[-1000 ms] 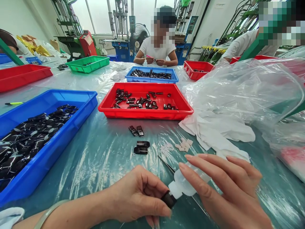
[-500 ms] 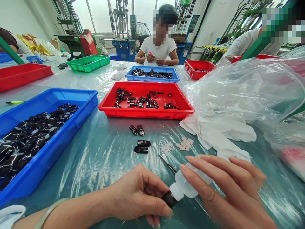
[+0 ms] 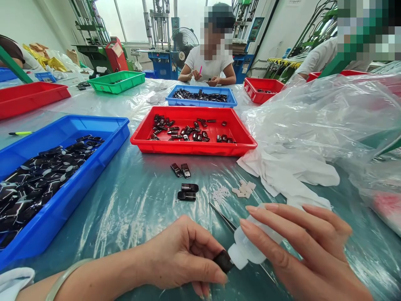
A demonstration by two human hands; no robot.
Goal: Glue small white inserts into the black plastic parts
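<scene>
A small black plastic part is pinched between the thumb and fingers of my left hand. Over it, my right hand grips a translucent white squeeze bottle, tilted so its white cap end meets the part's edge; whether they touch is hard to tell. Beneath the bottle, metal tweezers lie on the table, partly covered by it. Several glossy black parts rest beyond my left hand. To their right are a little heap of tiny clear pieces and some flat whitish pads.
A red tray with scattered black parts stands ahead. At left is a blue tray full of black parts. White cloth and clear plastic sheeting bunch at the right. A co-worker sits opposite behind another blue tray.
The bottle in my right hand has shifted slightly right and down, its cap now at the part's edge. My left hand stays nearly still, holding the black part.
</scene>
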